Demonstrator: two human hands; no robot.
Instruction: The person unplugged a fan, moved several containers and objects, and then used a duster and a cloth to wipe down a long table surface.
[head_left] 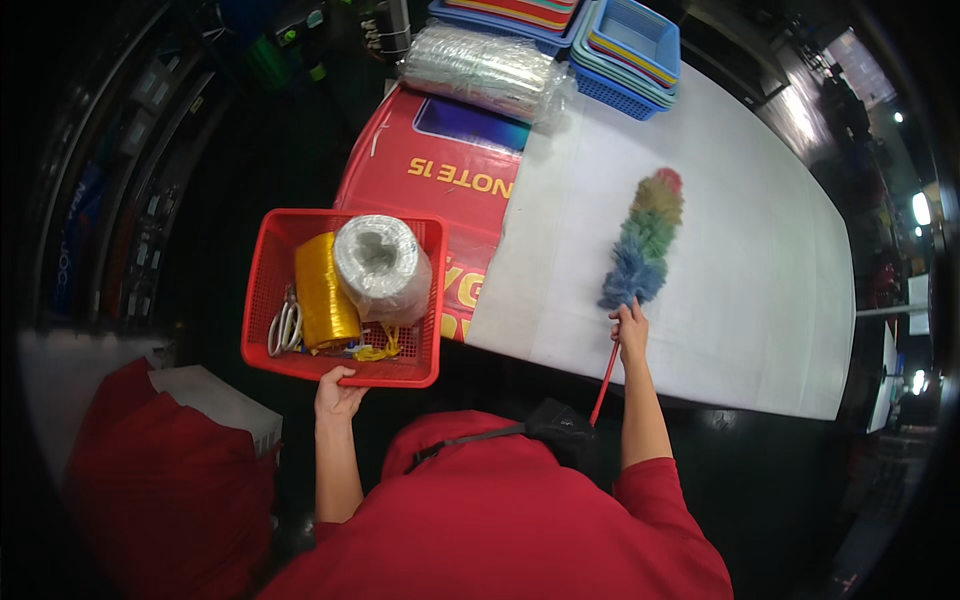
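My left hand grips the near rim of a red plastic basket, its thumb over the edge and its other fingers hidden beneath. The basket's left part juts past the table. Inside it lie a yellow plastic roll, a clear plastic roll, a pair of white-handled scissors and a yellow cord. On the right, my right hand is closed round the red handle of a feather duster. Its rainbow-coloured fluffy head points away from me, over the white tabletop.
A white sheet and a red printed sheet cover the table. At the far side are a large plastic-wrapped roll and stacked coloured baskets. A red cloth drapes over something at the lower left.
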